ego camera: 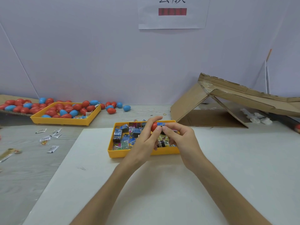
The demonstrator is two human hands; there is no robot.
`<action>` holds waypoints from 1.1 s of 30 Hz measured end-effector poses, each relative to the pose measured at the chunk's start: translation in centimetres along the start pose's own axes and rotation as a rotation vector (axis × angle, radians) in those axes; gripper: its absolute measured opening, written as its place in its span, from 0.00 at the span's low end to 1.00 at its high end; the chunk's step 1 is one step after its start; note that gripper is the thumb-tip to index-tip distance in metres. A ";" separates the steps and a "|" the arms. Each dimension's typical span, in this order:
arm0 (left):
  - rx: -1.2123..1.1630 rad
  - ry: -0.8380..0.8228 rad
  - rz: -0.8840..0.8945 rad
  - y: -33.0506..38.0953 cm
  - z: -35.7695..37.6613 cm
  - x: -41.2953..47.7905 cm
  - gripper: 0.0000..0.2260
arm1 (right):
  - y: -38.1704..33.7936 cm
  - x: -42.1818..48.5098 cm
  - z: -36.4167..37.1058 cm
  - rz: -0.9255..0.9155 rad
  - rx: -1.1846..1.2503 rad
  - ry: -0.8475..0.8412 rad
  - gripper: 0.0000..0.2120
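Carefully, with my left hand (pixel 144 140) gripping the red egg shell (pixel 154 126) over the near yellow tray (pixel 116 153), I'd have my right hand (pixel 181 140), pinching the blue packet (pixel 161 124), tuck it fully inside.

The packet tray (pixel 113 153) lies on the board (pixel 162 192); egg tray (pixel 65 122) behind left, cardboard (pixel 190 103) behind right.

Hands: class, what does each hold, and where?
Left hand grips the red egg round its sides; right hand pinches the blue packet by its lower edge.
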State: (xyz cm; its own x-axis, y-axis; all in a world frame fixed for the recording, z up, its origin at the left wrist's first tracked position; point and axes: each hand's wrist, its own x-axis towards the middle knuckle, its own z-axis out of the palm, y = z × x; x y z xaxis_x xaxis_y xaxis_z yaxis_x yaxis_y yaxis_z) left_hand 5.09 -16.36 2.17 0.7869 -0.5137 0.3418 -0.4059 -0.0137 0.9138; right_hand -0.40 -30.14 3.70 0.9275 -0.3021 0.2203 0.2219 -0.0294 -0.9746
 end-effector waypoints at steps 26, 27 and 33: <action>-0.138 0.037 -0.052 0.8 -0.4 0.0 0.15 | -0.2 0.3 -0.2 0.046 0.086 -0.015 0.09; -0.164 0.036 -0.054 0.9 -0.5 0.0 0.15 | -0.3 0.3 -0.2 0.043 0.094 -0.006 0.09; -0.213 -0.004 -0.057 1.0 -0.2 -0.1 0.15 | -0.6 0.5 -0.7 0.265 0.362 -0.070 0.10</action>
State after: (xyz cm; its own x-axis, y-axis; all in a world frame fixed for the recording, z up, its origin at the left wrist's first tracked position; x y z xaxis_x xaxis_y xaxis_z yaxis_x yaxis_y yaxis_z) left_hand 4.71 -16.13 3.04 0.8038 -0.5206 0.2881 -0.2533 0.1388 0.9574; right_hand -0.27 -30.92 4.34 0.9819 -0.1884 -0.0207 0.0532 0.3790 -0.9239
